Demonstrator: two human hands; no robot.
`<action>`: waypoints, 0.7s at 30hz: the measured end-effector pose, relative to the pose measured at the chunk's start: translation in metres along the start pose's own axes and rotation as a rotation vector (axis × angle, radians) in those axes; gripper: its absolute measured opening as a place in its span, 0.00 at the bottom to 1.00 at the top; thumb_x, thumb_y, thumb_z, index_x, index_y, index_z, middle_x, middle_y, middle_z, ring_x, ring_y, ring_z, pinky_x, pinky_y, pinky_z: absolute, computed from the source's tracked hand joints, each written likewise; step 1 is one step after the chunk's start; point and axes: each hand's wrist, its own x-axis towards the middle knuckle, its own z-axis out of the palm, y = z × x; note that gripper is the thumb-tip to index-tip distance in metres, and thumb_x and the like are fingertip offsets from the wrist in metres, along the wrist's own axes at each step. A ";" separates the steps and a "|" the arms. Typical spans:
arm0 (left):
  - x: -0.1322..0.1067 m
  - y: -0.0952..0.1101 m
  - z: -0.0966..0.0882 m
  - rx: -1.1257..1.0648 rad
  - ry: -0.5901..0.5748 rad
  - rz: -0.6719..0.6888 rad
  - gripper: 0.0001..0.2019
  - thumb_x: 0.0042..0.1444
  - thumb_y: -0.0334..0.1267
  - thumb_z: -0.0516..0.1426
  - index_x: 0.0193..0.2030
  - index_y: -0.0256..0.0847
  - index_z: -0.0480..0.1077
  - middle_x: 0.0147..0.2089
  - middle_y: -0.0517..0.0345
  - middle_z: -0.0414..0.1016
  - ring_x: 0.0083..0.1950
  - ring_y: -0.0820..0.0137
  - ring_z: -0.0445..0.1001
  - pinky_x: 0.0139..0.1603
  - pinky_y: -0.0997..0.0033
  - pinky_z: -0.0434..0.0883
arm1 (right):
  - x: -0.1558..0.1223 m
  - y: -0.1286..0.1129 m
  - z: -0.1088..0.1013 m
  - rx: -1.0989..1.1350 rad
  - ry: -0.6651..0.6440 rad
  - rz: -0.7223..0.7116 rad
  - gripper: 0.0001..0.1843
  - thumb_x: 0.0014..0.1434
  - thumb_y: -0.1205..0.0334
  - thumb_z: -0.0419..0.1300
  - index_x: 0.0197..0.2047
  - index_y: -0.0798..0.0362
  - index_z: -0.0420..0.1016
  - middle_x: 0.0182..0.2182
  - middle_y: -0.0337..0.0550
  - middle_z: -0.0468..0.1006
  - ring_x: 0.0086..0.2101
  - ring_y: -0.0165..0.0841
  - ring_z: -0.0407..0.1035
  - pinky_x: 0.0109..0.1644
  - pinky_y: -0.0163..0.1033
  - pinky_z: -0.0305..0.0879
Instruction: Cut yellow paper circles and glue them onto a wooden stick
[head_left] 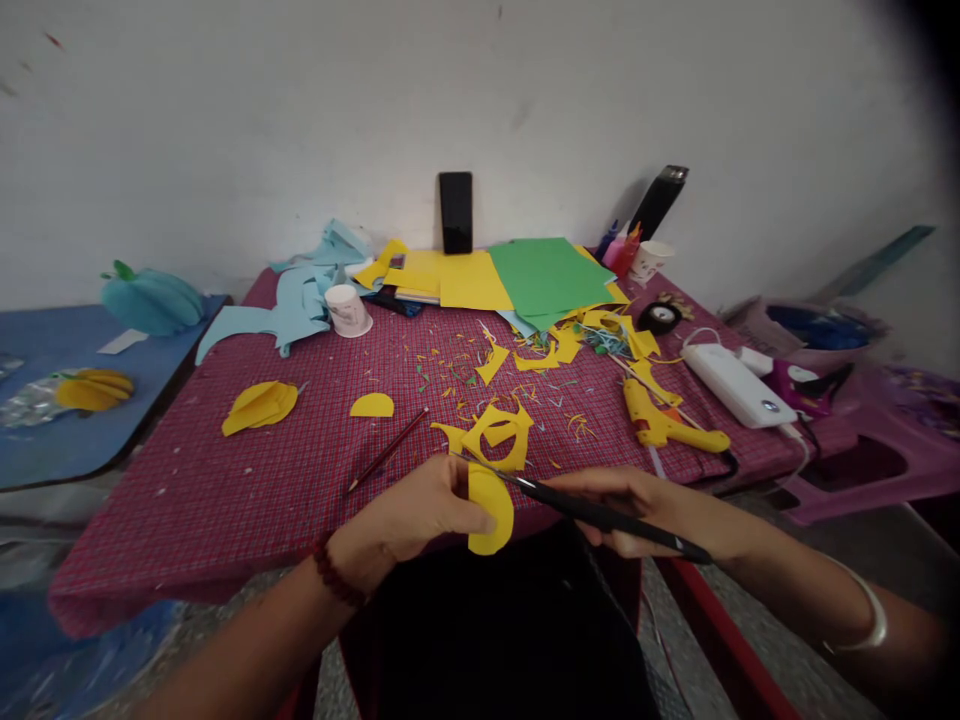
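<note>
My left hand (439, 505) pinches a yellow paper piece (491, 515) with a rounded edge between thumb and fingers, just past the table's front edge. My right hand (626, 505) grips black-handled scissors (592, 508), whose thin blades lie along the top edge of that paper. Behind the hands are yellow paper offcuts (502, 435) with curved cut-outs. A pencil (390, 447) and a yellow half-round paper piece (372, 405) lie to the left. Farther left is a pile of rounded yellow paper pieces (262, 405).
On the right lie a yellow glue gun (660, 420) and a white power strip (739, 385). Green sheets (551, 275), yellow sheets (472, 280), a paper cup (348, 310) and blue paper scraps (300, 300) stand toward the wall. A phone (456, 213) leans there.
</note>
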 end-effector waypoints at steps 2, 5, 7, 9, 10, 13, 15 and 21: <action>0.000 0.000 0.001 0.003 -0.004 -0.009 0.05 0.35 0.27 0.61 0.23 0.36 0.74 0.21 0.63 0.70 0.23 0.78 0.63 0.25 0.78 0.61 | 0.000 -0.001 0.001 -0.004 0.000 -0.007 0.38 0.54 0.44 0.64 0.63 0.51 0.63 0.31 0.39 0.66 0.29 0.27 0.57 0.30 0.32 0.57; 0.000 -0.001 0.001 0.023 0.002 -0.023 0.05 0.35 0.27 0.61 0.23 0.35 0.74 0.21 0.63 0.70 0.23 0.78 0.63 0.26 0.78 0.61 | -0.001 0.000 0.001 -0.009 -0.003 -0.013 0.37 0.55 0.45 0.64 0.64 0.51 0.62 0.30 0.38 0.65 0.29 0.26 0.58 0.30 0.30 0.56; 0.001 -0.003 0.001 0.024 0.009 -0.020 0.04 0.36 0.27 0.60 0.24 0.35 0.74 0.21 0.63 0.70 0.23 0.78 0.63 0.26 0.78 0.62 | -0.002 0.001 0.001 -0.015 -0.002 -0.012 0.37 0.55 0.46 0.64 0.64 0.50 0.62 0.32 0.38 0.66 0.30 0.26 0.58 0.30 0.30 0.56; 0.003 -0.005 0.001 0.010 0.012 -0.013 0.05 0.36 0.27 0.60 0.24 0.35 0.74 0.22 0.62 0.71 0.24 0.78 0.64 0.27 0.78 0.63 | -0.004 0.002 0.000 -0.023 0.002 -0.005 0.38 0.54 0.47 0.65 0.64 0.50 0.61 0.32 0.39 0.66 0.29 0.26 0.58 0.30 0.30 0.56; 0.004 -0.006 0.001 0.000 0.013 -0.008 0.05 0.36 0.27 0.61 0.25 0.35 0.74 0.23 0.62 0.71 0.24 0.78 0.65 0.27 0.78 0.63 | -0.004 0.003 0.000 -0.030 0.008 0.001 0.38 0.54 0.47 0.65 0.65 0.50 0.61 0.31 0.38 0.66 0.29 0.26 0.58 0.30 0.31 0.56; 0.007 -0.008 0.001 -0.027 0.007 0.011 0.07 0.36 0.27 0.62 0.27 0.35 0.74 0.25 0.62 0.72 0.25 0.78 0.66 0.29 0.77 0.64 | -0.005 0.006 -0.001 -0.054 0.031 0.025 0.38 0.55 0.48 0.65 0.65 0.50 0.60 0.30 0.38 0.65 0.29 0.27 0.59 0.30 0.32 0.58; 0.008 -0.008 0.002 -0.037 0.009 0.018 0.07 0.35 0.27 0.62 0.27 0.34 0.74 0.25 0.62 0.72 0.25 0.78 0.66 0.29 0.77 0.64 | -0.006 0.007 -0.002 -0.054 0.034 0.036 0.38 0.55 0.49 0.65 0.65 0.50 0.60 0.30 0.38 0.66 0.29 0.28 0.59 0.31 0.32 0.58; 0.011 -0.010 0.002 -0.036 0.008 -0.013 0.07 0.35 0.26 0.61 0.26 0.35 0.74 0.24 0.63 0.72 0.24 0.78 0.65 0.29 0.77 0.64 | -0.008 0.011 -0.006 0.003 0.035 0.037 0.39 0.52 0.49 0.67 0.65 0.48 0.61 0.30 0.37 0.66 0.28 0.27 0.58 0.29 0.31 0.55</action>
